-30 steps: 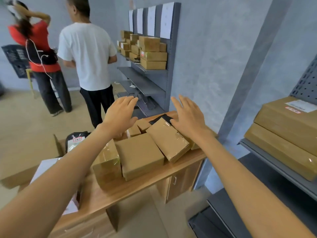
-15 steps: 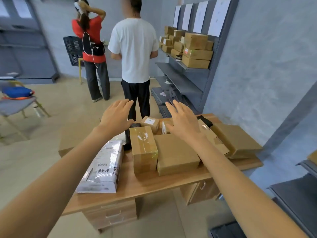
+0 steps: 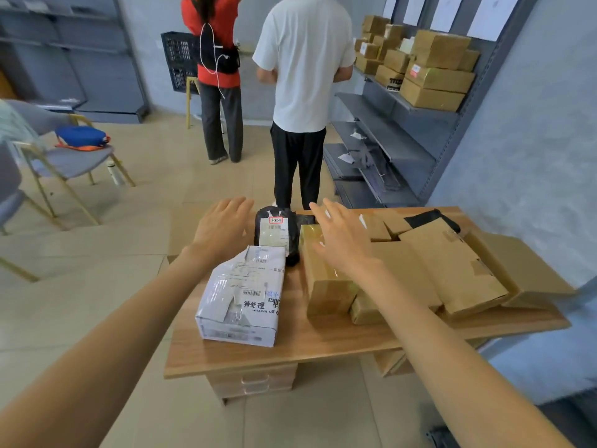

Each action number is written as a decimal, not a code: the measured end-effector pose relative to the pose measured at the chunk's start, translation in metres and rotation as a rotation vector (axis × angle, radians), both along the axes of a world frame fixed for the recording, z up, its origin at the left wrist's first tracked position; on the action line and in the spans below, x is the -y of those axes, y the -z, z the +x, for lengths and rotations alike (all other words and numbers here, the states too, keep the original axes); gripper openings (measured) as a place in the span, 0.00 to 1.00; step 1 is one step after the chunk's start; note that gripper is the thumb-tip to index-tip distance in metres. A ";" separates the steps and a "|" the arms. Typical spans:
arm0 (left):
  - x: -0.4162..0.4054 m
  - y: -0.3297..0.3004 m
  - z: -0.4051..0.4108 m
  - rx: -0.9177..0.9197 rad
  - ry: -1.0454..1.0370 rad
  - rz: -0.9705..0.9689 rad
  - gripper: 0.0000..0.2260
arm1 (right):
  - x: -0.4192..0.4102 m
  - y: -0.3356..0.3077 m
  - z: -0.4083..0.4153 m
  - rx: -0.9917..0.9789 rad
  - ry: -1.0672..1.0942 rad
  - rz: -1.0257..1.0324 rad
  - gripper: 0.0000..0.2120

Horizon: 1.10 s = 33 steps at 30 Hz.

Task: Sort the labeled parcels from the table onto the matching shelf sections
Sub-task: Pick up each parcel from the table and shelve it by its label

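Observation:
A wooden table (image 3: pixel 290 344) carries several parcels. A white plastic-wrapped parcel (image 3: pixel 242 295) lies at its left, and behind it stands a black bag parcel with a white label (image 3: pixel 276 234). Several brown cardboard boxes (image 3: pixel 452 270) fill the middle and right. My left hand (image 3: pixel 223 231) hovers with straight fingers above the table's far left corner, beside the black bag. My right hand (image 3: pixel 342 240) is stretched flat over a taped brown box (image 3: pixel 326 286). Neither hand holds anything.
A grey shelf unit (image 3: pixel 403 124) with stacked brown boxes (image 3: pixel 433 72) stands at the back right. Two people (image 3: pixel 300 92) stand just beyond the table. Chairs (image 3: pixel 64 156) stand at the left, on open tiled floor.
The view has swung left and closer to the table. Both hands have moved left from over the brown boxes toward the black bag and white parcel.

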<state>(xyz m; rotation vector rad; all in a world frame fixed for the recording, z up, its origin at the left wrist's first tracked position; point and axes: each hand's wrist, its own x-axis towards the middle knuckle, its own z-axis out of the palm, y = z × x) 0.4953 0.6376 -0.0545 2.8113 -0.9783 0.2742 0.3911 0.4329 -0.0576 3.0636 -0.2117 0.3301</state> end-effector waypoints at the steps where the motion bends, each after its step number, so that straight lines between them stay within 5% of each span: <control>1: -0.007 0.008 0.004 -0.015 -0.004 0.013 0.28 | -0.006 0.007 0.005 -0.010 -0.008 0.002 0.34; 6: -0.035 0.047 0.026 -0.091 -0.063 0.063 0.30 | -0.027 0.042 0.025 -0.100 -0.036 0.008 0.36; 21: -0.072 0.171 0.047 -0.589 -0.391 -0.074 0.27 | -0.055 0.159 0.053 -0.347 0.069 0.553 0.34; 25: -0.070 0.197 0.052 -0.703 -0.459 -0.178 0.29 | -0.056 0.187 0.054 -0.291 0.179 0.817 0.31; 29: -0.070 0.219 0.064 -1.017 -0.612 -0.527 0.33 | -0.060 0.212 0.057 -0.321 0.463 1.218 0.45; 33: -0.074 0.238 0.074 -1.226 -0.648 -0.670 0.30 | -0.062 0.233 0.061 -0.334 0.648 1.551 0.44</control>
